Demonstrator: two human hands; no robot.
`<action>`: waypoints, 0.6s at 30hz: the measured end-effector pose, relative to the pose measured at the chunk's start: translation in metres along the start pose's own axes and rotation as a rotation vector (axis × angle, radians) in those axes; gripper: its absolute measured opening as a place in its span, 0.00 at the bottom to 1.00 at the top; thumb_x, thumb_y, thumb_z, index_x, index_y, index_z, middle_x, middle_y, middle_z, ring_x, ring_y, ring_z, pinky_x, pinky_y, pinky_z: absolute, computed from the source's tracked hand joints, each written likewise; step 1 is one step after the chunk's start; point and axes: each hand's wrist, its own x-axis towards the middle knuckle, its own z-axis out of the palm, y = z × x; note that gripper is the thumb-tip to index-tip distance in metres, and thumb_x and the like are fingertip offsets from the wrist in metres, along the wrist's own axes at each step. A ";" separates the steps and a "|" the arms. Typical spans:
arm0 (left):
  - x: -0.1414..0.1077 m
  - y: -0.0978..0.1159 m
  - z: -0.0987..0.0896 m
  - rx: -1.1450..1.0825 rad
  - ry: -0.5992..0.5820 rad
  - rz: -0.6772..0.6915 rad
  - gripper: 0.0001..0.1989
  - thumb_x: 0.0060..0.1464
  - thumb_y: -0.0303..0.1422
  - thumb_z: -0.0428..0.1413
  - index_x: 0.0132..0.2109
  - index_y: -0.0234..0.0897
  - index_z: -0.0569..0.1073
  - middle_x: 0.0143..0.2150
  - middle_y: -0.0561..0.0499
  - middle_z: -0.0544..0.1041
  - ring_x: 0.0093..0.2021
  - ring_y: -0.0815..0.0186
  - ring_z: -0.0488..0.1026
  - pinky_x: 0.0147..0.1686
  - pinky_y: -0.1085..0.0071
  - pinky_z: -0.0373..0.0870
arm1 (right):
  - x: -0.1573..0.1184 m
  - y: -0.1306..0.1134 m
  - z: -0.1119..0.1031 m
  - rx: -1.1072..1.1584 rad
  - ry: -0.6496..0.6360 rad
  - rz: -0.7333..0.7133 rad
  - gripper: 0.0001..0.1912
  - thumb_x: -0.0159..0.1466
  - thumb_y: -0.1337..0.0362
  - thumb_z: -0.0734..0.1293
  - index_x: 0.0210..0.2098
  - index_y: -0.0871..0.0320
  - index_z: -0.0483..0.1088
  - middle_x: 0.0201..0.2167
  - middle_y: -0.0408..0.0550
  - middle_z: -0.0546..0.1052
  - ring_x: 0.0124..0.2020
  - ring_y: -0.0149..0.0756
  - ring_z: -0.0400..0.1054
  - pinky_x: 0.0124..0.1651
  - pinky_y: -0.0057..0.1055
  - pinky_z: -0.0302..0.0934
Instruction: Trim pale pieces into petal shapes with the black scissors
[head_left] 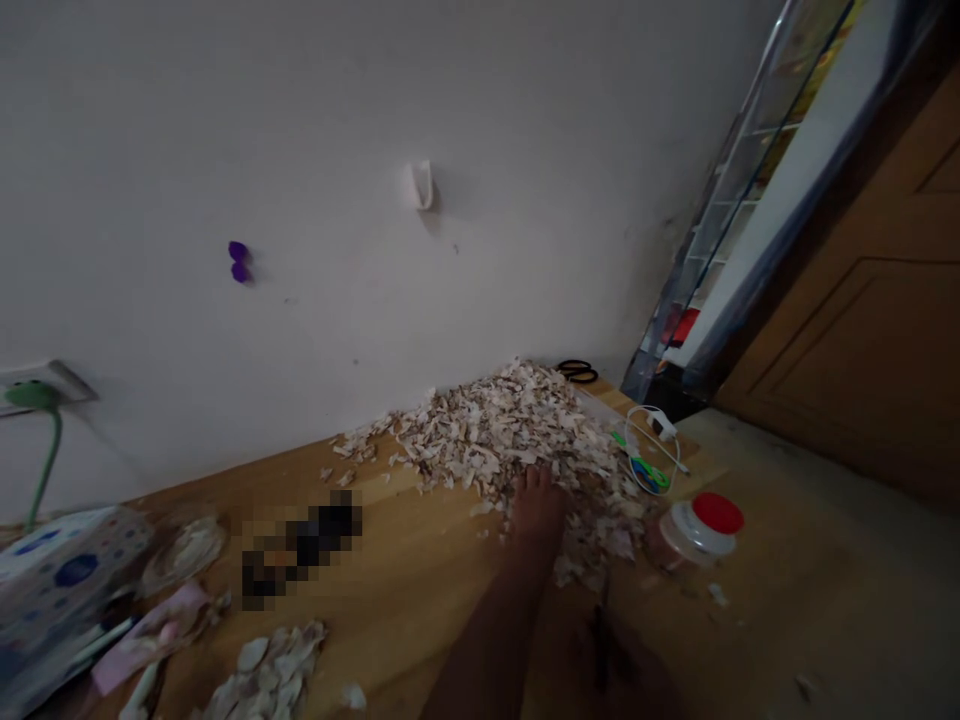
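Note:
A large heap of pale, dry flakes (487,425) lies on the wooden table against the wall. My left hand (538,505) reaches into the near edge of this heap, its fingertips among the flakes; whether they grip any is hidden. Lower right, my right hand (619,660) is dark and blurred, close to the table's near side. A thin dark tool (601,640) stands up at that hand, pointing toward the heap, and looks held in it. A smaller pile of pale flakes (274,675) is at the lower left.
Right of the heap are a red-lidded jar (694,530), a white cable (664,425) and green-handled scissors (651,475). Black-handled scissors (577,372) lie behind it. A tissue pack (75,570), a pink item (154,635) and a blurred-out dark object (300,550) are at the left.

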 end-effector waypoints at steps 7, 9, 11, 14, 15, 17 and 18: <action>0.002 0.000 -0.006 -0.005 0.030 0.022 0.16 0.60 0.30 0.46 0.45 0.35 0.77 0.50 0.40 0.70 0.52 0.54 0.62 0.49 0.59 0.62 | 0.001 0.001 -0.001 -0.006 0.007 -0.009 0.14 0.54 0.51 0.62 0.28 0.49 0.76 0.27 0.50 0.79 0.32 0.51 0.74 0.35 0.38 0.70; -0.002 0.001 -0.005 -0.011 0.029 0.030 0.15 0.59 0.31 0.47 0.44 0.36 0.77 0.51 0.40 0.70 0.52 0.53 0.61 0.49 0.57 0.61 | 0.002 0.002 -0.001 -0.009 -0.001 -0.014 0.14 0.53 0.50 0.63 0.27 0.51 0.76 0.26 0.51 0.79 0.31 0.50 0.74 0.34 0.37 0.70; -0.008 0.001 -0.005 -0.022 0.028 0.036 0.13 0.58 0.30 0.49 0.43 0.36 0.78 0.50 0.40 0.71 0.53 0.52 0.61 0.50 0.56 0.60 | 0.003 0.000 -0.002 0.012 -0.010 -0.009 0.16 0.51 0.50 0.65 0.29 0.54 0.76 0.30 0.52 0.80 0.33 0.50 0.74 0.37 0.36 0.70; -0.013 -0.005 -0.010 -0.055 0.039 0.061 0.12 0.57 0.30 0.51 0.42 0.37 0.78 0.47 0.42 0.73 0.52 0.54 0.63 0.50 0.58 0.60 | 0.002 -0.006 -0.002 0.050 -0.065 0.017 0.21 0.52 0.50 0.64 0.36 0.59 0.76 0.37 0.55 0.80 0.39 0.50 0.74 0.43 0.36 0.68; -0.012 -0.009 -0.013 -0.069 0.044 0.072 0.11 0.57 0.30 0.51 0.42 0.38 0.77 0.46 0.43 0.73 0.51 0.55 0.64 0.50 0.59 0.61 | 0.001 -0.008 -0.002 0.056 -0.085 0.020 0.22 0.54 0.50 0.64 0.38 0.60 0.75 0.38 0.56 0.79 0.40 0.50 0.73 0.44 0.36 0.68; -0.010 -0.019 -0.021 -0.097 0.054 0.081 0.12 0.59 0.33 0.49 0.44 0.39 0.76 0.45 0.44 0.73 0.49 0.57 0.65 0.49 0.61 0.61 | 0.000 -0.010 -0.002 0.046 -0.111 0.008 0.22 0.57 0.50 0.62 0.39 0.61 0.74 0.38 0.55 0.79 0.41 0.49 0.72 0.44 0.36 0.67; -0.009 -0.024 -0.025 -0.108 0.059 0.085 0.14 0.61 0.34 0.47 0.45 0.39 0.75 0.45 0.44 0.73 0.48 0.58 0.65 0.49 0.62 0.61 | 0.000 -0.009 -0.002 0.040 -0.114 -0.005 0.21 0.58 0.50 0.62 0.38 0.61 0.73 0.36 0.54 0.79 0.41 0.49 0.72 0.44 0.36 0.67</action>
